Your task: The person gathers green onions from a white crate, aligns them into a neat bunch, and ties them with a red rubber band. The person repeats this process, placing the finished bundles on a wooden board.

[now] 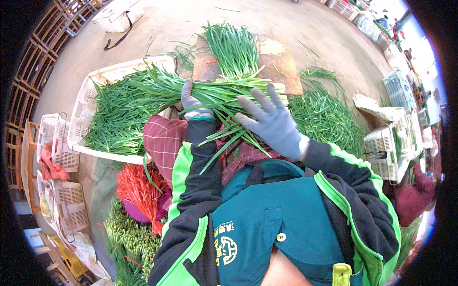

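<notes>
My left hand (193, 100), in a grey glove, is closed around a bunch of long green leafy stalks (222, 93), probably garlic chives. The pale stem ends point right, above my lap. My right hand (272, 119), gloved too, is spread with fingers apart over the stem end; whether it touches the stalks I cannot tell. Just beyond, another bunch of the greens (232, 50) lies on a worn wooden board (282, 68). Some loose leaves hang down from the held bunch over my checked trousers.
A white plastic crate (80, 118) heaped with greens stands at the left. Loose greens (325, 121) lie on the floor at the right. Red plastic ties (141, 189) and tied bundles (132, 236) sit lower left. More crates (381, 146) stand at the right, with a person (417, 196) nearby.
</notes>
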Demonstrator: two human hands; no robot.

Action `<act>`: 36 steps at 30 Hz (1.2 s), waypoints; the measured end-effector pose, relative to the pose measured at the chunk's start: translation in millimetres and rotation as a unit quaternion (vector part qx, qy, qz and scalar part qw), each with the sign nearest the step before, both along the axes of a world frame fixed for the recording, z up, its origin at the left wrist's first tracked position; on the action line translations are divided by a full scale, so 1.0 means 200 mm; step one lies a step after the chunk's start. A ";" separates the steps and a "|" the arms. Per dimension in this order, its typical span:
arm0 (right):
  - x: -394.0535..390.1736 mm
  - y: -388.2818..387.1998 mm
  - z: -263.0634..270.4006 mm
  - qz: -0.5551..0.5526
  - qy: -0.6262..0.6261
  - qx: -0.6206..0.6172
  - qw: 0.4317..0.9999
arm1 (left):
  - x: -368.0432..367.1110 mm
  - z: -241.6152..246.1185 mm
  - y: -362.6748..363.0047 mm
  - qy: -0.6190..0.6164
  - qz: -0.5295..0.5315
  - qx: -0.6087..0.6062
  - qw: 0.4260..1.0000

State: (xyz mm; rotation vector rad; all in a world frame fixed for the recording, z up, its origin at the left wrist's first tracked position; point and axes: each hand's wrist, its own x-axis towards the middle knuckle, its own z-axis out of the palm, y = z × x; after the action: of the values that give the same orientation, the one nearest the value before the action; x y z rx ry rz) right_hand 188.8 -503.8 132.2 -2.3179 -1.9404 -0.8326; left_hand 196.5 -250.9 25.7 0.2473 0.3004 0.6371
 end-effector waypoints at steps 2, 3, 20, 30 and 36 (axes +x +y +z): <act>0.03 0.09 -0.05 0.019 0.013 -0.019 1.000 | 0.00 0.00 0.00 0.005 0.001 -0.012 1.000; 0.04 0.09 -0.07 0.024 0.016 -0.018 0.999 | 0.00 -0.01 0.00 -0.001 -0.002 -0.021 1.000; 0.27 -0.85 -0.25 -0.016 0.039 -0.002 0.999 | 0.04 -0.06 0.04 0.135 0.025 0.019 0.990; 0.18 -0.92 -0.05 -0.163 0.113 -0.046 0.979 | 0.03 -0.17 0.09 0.116 -0.015 0.008 0.993; 0.06 -0.29 -0.15 -0.035 -0.098 0.076 0.992 | 0.04 -0.15 0.08 0.142 -0.004 0.016 0.990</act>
State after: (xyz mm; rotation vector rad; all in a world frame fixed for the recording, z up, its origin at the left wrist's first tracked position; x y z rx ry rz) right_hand 201.6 -562.5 102.7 -2.3035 -1.7960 -1.2131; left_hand 203.5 -235.9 -4.1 0.3716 0.5627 0.5986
